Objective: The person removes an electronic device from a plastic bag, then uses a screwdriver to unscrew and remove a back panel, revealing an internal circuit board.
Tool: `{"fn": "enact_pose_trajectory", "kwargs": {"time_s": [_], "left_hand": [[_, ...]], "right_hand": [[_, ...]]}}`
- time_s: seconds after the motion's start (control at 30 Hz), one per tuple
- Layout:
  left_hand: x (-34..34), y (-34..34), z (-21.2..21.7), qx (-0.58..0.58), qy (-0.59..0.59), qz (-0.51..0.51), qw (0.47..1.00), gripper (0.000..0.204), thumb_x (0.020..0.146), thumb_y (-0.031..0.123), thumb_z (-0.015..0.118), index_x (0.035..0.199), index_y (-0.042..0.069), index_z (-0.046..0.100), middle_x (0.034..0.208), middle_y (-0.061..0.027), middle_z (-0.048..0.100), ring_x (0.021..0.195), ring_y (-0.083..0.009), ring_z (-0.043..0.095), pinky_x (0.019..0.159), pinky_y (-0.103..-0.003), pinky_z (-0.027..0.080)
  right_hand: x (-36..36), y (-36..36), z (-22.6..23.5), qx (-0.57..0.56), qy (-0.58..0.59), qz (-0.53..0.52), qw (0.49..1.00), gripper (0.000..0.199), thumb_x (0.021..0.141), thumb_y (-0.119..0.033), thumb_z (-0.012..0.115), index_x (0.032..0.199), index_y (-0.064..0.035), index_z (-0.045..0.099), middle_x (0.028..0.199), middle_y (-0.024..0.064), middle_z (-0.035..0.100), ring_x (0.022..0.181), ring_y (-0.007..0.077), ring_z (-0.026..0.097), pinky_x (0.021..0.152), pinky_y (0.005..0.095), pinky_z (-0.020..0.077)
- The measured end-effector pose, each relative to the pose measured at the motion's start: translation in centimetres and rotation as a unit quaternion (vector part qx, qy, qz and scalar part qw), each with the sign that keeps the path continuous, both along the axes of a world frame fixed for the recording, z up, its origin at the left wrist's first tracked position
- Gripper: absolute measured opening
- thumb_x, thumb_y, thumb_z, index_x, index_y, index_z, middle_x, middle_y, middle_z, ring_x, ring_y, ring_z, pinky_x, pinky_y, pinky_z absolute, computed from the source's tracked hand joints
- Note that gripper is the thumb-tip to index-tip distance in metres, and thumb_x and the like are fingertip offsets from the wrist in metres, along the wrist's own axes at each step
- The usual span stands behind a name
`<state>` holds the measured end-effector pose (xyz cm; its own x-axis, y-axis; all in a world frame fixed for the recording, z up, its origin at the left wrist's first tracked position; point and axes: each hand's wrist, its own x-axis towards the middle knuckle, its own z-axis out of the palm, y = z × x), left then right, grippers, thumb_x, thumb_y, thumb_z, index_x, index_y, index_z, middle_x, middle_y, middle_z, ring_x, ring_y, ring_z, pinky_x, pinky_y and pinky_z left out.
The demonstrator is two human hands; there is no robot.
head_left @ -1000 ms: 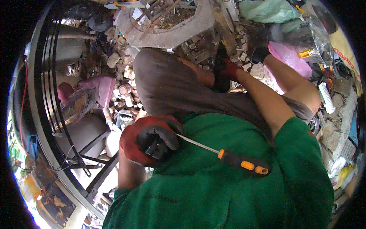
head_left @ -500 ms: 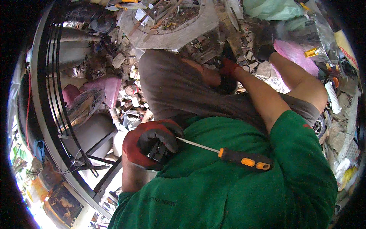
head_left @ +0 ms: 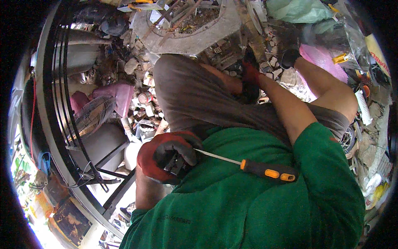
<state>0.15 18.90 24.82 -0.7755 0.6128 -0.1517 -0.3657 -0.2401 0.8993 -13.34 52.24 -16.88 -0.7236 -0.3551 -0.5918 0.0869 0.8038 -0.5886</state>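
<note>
My left hand point(head_left: 168, 155), in a red and black glove, is closed in front of my green shirt. Its curled fingers wrap round a small black part point(head_left: 176, 164) whose kind I cannot make out. A screwdriver point(head_left: 269, 170) with a black and orange handle extends rightward from this hand, its thin metal shaft ending at the gloved fingers. The handle is at my chest, apart from my right hand. Beyond my lap, my right hand point(head_left: 251, 72), also gloved, reaches down to the littered ground beside my lower leg. Its dark fingers blend into the shadows there.
A grey octagonal slab point(head_left: 230, 23) with sticks and debris is ahead. At left stand a black metal frame point(head_left: 54, 124) and a wire fan guard point(head_left: 97, 110). Pink bubble wrap point(head_left: 321, 62) and a green plastic sheet point(head_left: 296, 10) lie at far right, among rubble.
The view has shifted very slightly. My left hand still grips the black part, with the screwdriver at it, and my right hand stays low by the ground.
</note>
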Motion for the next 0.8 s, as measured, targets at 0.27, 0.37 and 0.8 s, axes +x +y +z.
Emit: {"fn": "enact_pose_trajectory", "kwargs": {"time_s": [0.27,0.37,0.8], "left_hand": [[1.2,0.6,-0.1,0.017,0.014,0.067,0.998,0.035,0.055,0.018,0.081,0.076,-0.004,0.065,0.087,-0.0196,0.064,0.095,-0.0429,0.059,0.079,-0.048,0.049],[0.4,1.0,0.4,-0.035,0.024,0.053,0.998,0.040,0.051,0.018,0.080,0.081,-0.004,0.066,0.089,-0.0189,0.064,0.096,-0.0381,0.061,0.081,-0.043,0.048],[-1.5,2.3,-1.4,-0.017,0.001,-0.046,0.999,0.076,0.059,0.008,0.082,0.128,-0.002,0.050,0.116,-0.0140,0.060,0.105,-0.0236,0.060,0.091,-0.037,0.047]], "right_hand": [[1.2,-0.7,24.4,0.068,-0.212,0.265,0.938,0.062,0.088,-0.035,0.059,0.143,-0.0115,0.039,0.136,0.0172,0.051,0.123,0.0304,0.050,0.104,0.0411,0.0390],[3.5,1.0,33.0,0.019,-0.156,0.145,0.977,0.051,0.095,-0.042,0.050,0.135,-0.0109,0.051,0.127,0.0140,0.060,0.111,0.0257,0.059,0.095,0.0400,0.0454],[13.6,3.0,44.6,-0.187,0.172,0.071,0.964,0.049,0.079,-0.024,0.067,0.124,-0.0084,0.054,0.108,0.0187,0.061,0.103,0.0372,0.059,0.091,0.0440,0.0480]]}}
